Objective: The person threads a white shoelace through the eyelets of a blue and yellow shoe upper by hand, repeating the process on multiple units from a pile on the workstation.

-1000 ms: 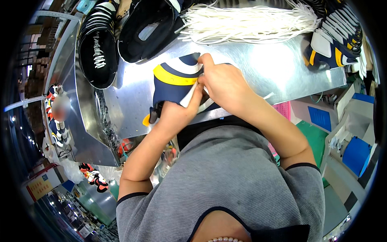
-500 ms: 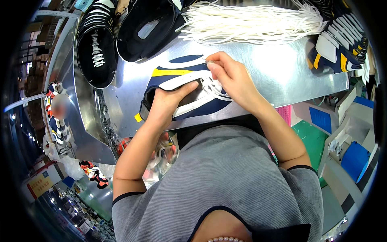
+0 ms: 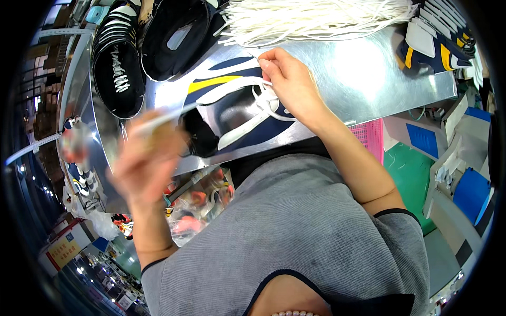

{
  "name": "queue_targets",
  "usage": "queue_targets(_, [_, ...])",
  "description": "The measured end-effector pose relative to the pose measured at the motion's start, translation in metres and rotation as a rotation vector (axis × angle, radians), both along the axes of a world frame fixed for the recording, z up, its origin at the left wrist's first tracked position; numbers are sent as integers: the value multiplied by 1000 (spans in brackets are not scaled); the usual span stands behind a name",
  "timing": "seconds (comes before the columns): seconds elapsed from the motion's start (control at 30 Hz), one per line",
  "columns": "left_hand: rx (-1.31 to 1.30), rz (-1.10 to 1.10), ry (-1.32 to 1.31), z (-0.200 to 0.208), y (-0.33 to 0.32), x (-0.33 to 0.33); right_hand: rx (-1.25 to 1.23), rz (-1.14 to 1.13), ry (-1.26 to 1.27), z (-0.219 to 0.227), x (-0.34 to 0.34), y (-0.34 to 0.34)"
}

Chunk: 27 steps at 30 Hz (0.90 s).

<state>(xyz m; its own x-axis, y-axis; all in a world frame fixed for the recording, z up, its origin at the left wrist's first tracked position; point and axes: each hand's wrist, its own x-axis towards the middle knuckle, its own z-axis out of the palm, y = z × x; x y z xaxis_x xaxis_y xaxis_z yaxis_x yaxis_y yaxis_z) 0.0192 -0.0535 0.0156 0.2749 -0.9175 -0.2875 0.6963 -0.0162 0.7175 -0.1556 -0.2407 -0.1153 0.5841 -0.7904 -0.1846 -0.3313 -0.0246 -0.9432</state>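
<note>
A flat shoe upper (image 3: 211,86) in navy, white and yellow lies on the metal tabletop, its opening facing me. White shoelace (image 3: 267,102) is threaded through its front part. From the upper, a length of lace stretches left to my left hand (image 3: 150,158), which is smeared by motion but appears closed on it. My right hand (image 3: 292,84) is at the upper's far right, thumb and index finger pinched together on what looks like a thin lace end. The rest of its fingers curl beneath and are partly hidden.
A bundle of white laces (image 3: 316,21) lies along the table's far side. Black-lined shoe uppers (image 3: 118,79) sit at the far left, and stacked navy uppers (image 3: 435,50) at the far right. Below the table's right edge is a pink basket (image 3: 369,139).
My left hand has left the upper's opening and swung left, drawing lace out with it. My right hand has shifted slightly up and left. The lacing has pulled in.
</note>
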Motion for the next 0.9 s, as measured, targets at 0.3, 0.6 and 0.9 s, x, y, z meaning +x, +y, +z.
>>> queue_targets(0.3, [156,206,-1195,-16,15,-38,-154,-26,-4,0,5,13])
queue_targets(0.6, [189,79,-1798,-101,-21,-71,90,20,-416,3,-20,20])
queue_targets(0.9, [310,111,-1713,-99,-24,-69,-30,236,-147,7,-51,64])
